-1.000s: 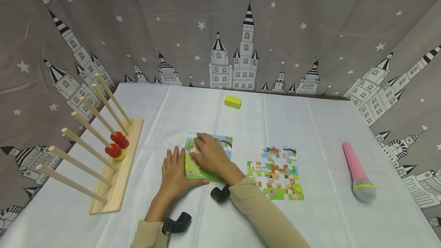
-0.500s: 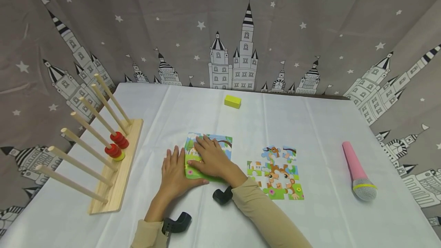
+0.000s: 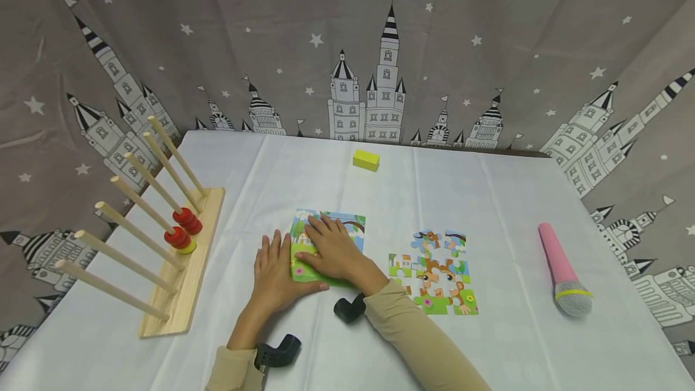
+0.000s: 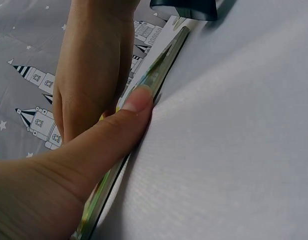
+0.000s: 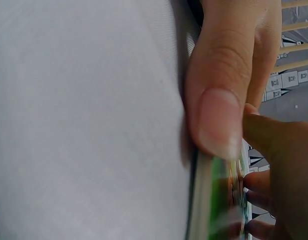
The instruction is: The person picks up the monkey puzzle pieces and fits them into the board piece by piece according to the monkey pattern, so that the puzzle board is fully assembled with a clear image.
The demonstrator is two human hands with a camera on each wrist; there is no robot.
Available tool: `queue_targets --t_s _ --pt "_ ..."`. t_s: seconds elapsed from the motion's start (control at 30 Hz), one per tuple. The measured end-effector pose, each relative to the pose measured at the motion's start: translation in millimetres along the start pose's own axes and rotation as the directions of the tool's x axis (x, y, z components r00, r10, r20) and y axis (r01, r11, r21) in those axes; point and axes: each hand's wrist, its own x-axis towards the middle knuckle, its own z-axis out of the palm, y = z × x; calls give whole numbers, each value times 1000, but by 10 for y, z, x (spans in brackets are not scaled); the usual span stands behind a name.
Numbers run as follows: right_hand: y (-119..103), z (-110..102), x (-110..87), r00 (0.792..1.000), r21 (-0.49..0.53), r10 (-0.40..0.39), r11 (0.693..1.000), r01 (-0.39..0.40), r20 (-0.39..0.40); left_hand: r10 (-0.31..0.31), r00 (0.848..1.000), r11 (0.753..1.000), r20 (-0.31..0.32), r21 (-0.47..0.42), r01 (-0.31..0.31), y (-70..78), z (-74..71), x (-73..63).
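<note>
Picture board: a thin, flat square (image 3: 315,273) with a shiny green and blue picture, lying on the left part of the tabletop (image 3: 505,210), which has a smooth white cloth with soft creases. From the left wrist, its edge shows thin layers.
Left hand: the hand (image 3: 279,270) lies beside the board's left side, fingers long and straight with small gaps. The thumb sticks out wide and its tip touches the near edge.
Right hand: the hand (image 3: 333,252) rests on top of the board, fingers nearly straight and a little apart, thumb out to the left.
Puzzle pieces: flat bits (image 3: 436,267) with bumpy sides, just right of the board, partly making a brown animal.
Peg rack: a smooth pale wood base (image 3: 198,282) at the left, with seven round sticks. Red rings (image 3: 187,220) sit on two sticks, and a yellow ring (image 3: 189,247) is under one red bunch.
Yellow block: a small box shape (image 3: 366,160) at the far side.
Microphone: pink handle, round gray bumpy head, yellow band (image 3: 559,261), far over on the right.
Curtain: gray cloth (image 3: 233,29) with white stars and castles.
</note>
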Motion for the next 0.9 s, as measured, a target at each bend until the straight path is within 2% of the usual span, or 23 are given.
queue_targets --t_s 0.3,0.53,0.63,0.73,0.8,0.9 --pt "28 8 6 1000 18 1 1000 -1 -21 -1 1000 1000 8 -3 1 0 -19 -6" --pt "117 -94 -15 998 170 33 985 -25 -44 13 1000 1000 -7 -17 -14 -6 -13 -9" --pt "209 -196 -56 998 288 64 956 -54 -26 16 1000 999 -15 -29 -16 -6 3 -3" --pt "345 -304 -128 993 408 120 907 -104 -15 8 1000 999 -5 -35 -9 4 3 3" --pt "452 -370 -193 985 457 170 878 -144 -16 -4 1000 999 5 -37 4 11 -3 4" --pt "621 -460 -317 968 471 247 859 -202 -36 -19 1000 999 15 -37 19 15 -13 -2"
